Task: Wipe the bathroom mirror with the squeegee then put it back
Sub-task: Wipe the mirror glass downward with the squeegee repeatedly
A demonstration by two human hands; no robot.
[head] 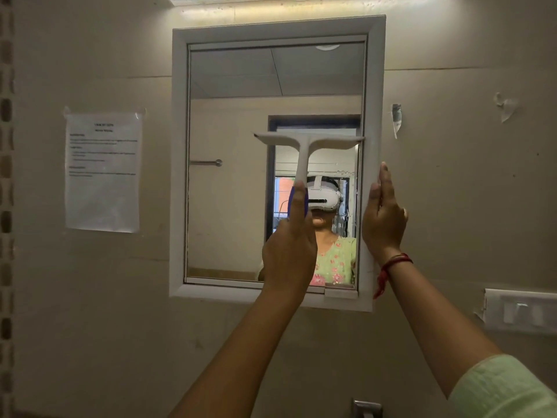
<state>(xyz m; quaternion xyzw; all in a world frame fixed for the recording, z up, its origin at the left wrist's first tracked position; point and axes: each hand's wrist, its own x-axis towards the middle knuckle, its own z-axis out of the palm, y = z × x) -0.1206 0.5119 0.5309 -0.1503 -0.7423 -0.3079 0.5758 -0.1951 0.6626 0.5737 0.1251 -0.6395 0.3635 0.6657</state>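
mirror (229,176) in white frame on wall. squeegee (304,146) upright, blade across glass mid-height, right side. left hand (289,251) clenched around its handle. right hand (384,218) flat, fingers together, against frame's right edge.

notice (102,171) text: blurred, unreadable | squeegee (304,146) handle bottom: hidden in left hand (289,251)

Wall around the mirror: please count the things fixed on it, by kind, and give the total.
Printed paper sheet: 1
Torn tape or sticker scraps: 2
Switch plate: 1
Total: 4
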